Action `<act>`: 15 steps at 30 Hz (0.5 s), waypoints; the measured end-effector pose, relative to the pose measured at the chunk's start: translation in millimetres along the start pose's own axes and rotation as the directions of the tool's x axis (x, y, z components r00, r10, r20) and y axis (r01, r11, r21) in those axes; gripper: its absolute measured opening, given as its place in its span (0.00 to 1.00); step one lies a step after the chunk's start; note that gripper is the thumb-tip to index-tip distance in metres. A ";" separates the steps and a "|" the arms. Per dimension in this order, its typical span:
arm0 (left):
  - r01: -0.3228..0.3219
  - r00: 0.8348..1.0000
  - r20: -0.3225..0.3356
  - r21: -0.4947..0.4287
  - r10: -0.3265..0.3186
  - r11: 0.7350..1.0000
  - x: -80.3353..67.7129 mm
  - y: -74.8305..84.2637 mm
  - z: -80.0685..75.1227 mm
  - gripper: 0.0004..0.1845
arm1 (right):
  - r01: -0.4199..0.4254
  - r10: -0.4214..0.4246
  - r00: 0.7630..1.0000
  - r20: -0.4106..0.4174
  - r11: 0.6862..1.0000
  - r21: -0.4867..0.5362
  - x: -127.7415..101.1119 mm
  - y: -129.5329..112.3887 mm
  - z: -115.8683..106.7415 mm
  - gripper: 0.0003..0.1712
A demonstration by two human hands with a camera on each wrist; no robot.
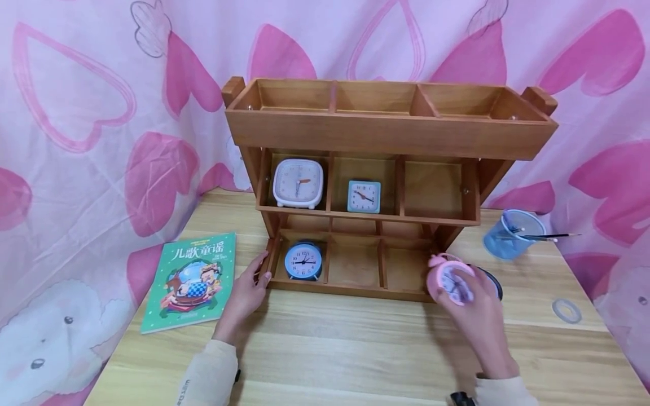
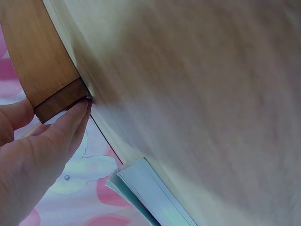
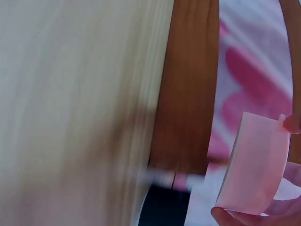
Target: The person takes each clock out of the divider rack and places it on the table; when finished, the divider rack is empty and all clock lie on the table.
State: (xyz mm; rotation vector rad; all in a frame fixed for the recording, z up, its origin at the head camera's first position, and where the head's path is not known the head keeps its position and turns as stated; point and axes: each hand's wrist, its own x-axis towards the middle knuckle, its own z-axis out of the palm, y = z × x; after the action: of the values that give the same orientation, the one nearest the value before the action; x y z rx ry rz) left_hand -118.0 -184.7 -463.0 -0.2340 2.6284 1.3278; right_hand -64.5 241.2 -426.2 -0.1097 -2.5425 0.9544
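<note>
A pink alarm clock [image 1: 453, 283] is in my right hand [image 1: 479, 316], held just in front of the lower right corner of a brown wooden shelf [image 1: 386, 135]. In the right wrist view, thumb and fingers pinch the pink clock [image 3: 256, 165] by its edges. My left hand [image 1: 247, 296] grips the shelf's lower left corner, with thumb and fingers on either side of the wood [image 2: 61, 99] in the left wrist view. A blue round clock [image 1: 303, 261] stands in the bottom left compartment. On the middle tier are a white clock [image 1: 298, 183] and a small teal square clock [image 1: 364, 197].
A green book [image 1: 190, 282] lies left of the shelf. To the right stand a blue mesh pen cup [image 1: 513, 234] with pencils and a pale ring [image 1: 566, 310]. A black-rimmed round object [image 1: 492, 282] is partly hidden behind my right hand. Pink-patterned curtains hang around the table.
</note>
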 end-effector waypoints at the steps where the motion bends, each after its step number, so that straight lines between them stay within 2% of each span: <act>1: -0.004 1.000 -0.001 0.002 0.004 1.000 -0.1 0.3 -0.3 0.29 | -0.035 0.035 0.999 -0.017 0.999 0.000 -1.3 6.6 -6.1 0.28; 5: -0.021 1.000 -0.004 0.006 0.021 1.000 0.3 1.3 0.0 0.29 | -0.144 0.140 0.986 -0.092 0.989 -0.028 -6.3 33.5 -29.4 0.30; 9: -0.020 1.000 -0.008 0.002 0.020 1.000 0.5 1.0 0.6 0.29 | -0.199 0.186 0.972 -0.147 0.977 -0.079 -7.5 58.4 -49.0 0.31; 15: -0.062 0.998 -0.027 0.011 0.062 0.998 -1.3 -2.7 0.0 0.28 | -0.345 0.330 0.938 -0.109 0.924 -0.164 -2.0 88.5 -70.3 0.35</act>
State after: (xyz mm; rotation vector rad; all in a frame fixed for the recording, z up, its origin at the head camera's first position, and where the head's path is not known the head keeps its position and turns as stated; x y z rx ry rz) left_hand -116.1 -186.2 -464.7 -0.1714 2.6851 1.3392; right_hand -40.2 351.2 -436.4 -0.6465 -2.5786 0.8141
